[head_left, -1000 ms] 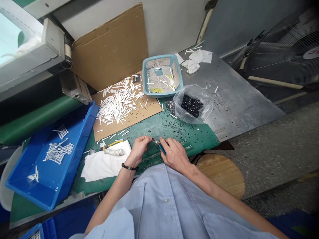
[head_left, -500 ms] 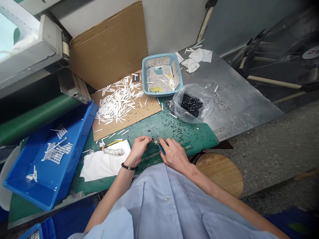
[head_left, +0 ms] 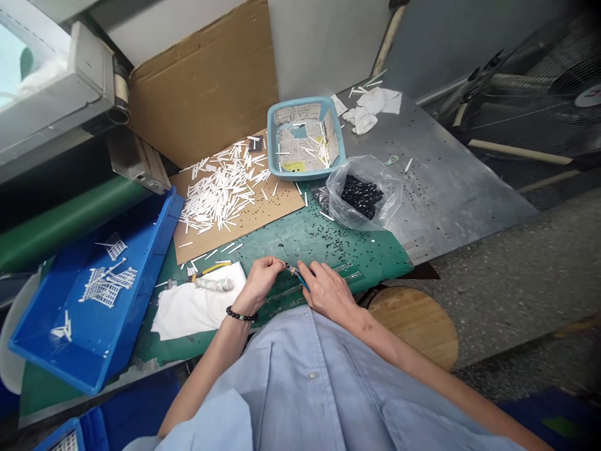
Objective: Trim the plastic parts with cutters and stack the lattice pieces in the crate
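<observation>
My right hand (head_left: 327,289) is closed around the blue handles of a pair of small cutters (head_left: 297,274), whose jaws point up and left. Against the jaws, my left hand (head_left: 263,277) pinches something tiny and dark that I cannot make out. Both hands are just above the near edge of the green mat (head_left: 295,232), where many small black bits lie scattered. Beyond them stands a clear plastic bag (head_left: 392,199) holding a heap of black pieces (head_left: 360,197). To the left, a white cloth (head_left: 185,313) carries a wrapped roll and a yellow-handled tool (head_left: 216,268).
White strips (head_left: 220,191) are piled on a cardboard sheet (head_left: 282,203). A light-blue basket (head_left: 272,156) stands behind the bag. A blue tray (head_left: 51,363) with white lattice pieces (head_left: 106,285) is at left. A round wooden stool (head_left: 413,326) and a large fan (head_left: 554,100) are at right.
Both hands stay almost in place, the cutters' jaws still at the left fingertips. The view has shifted very slightly.
</observation>
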The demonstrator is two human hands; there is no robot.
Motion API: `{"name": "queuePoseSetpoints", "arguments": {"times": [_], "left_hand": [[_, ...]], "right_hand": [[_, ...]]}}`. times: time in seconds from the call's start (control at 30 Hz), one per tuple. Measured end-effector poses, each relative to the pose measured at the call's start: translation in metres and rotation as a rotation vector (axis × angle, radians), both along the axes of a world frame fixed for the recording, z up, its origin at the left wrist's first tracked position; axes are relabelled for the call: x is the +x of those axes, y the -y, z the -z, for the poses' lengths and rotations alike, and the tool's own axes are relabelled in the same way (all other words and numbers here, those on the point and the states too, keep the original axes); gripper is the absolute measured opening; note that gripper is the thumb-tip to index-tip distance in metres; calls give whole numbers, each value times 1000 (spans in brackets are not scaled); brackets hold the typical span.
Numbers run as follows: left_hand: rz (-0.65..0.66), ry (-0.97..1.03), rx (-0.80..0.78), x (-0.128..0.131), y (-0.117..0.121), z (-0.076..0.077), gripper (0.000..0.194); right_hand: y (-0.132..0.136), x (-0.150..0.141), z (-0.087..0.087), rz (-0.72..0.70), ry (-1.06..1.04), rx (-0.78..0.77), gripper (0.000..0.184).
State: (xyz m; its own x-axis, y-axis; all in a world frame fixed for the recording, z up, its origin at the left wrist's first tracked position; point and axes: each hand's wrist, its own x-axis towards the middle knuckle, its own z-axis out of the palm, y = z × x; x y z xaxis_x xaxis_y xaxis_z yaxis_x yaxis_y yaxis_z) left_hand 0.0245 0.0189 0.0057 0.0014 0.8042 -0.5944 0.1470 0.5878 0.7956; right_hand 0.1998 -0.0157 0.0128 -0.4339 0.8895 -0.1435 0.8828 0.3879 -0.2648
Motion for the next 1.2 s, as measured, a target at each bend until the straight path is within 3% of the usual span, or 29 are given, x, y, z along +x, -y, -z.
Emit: {"name": "queuePoseSetpoints", "arguments": {"times": [0.2, 0.53, 0.8, 1.03, 1.2], "left_hand": [[-20, -2, 13, 2, 3, -2, 19], [-39, 50, -35, 4, 8, -3, 19], [-131, 374, -99, 0, 5, -6, 24], [-157, 499, -138, -2, 5, -5, 18], [-130, 721, -185, -7, 3, -1, 12]], "right_hand": [[0, -2, -2, -16, 47, -13, 47], [3, -4, 11, -17, 22, -42, 41], [8, 0, 28, 93, -271, 114, 39], [7, 2, 29, 110, -328, 130, 39], [6, 2, 31, 127, -343, 137, 38]]}}
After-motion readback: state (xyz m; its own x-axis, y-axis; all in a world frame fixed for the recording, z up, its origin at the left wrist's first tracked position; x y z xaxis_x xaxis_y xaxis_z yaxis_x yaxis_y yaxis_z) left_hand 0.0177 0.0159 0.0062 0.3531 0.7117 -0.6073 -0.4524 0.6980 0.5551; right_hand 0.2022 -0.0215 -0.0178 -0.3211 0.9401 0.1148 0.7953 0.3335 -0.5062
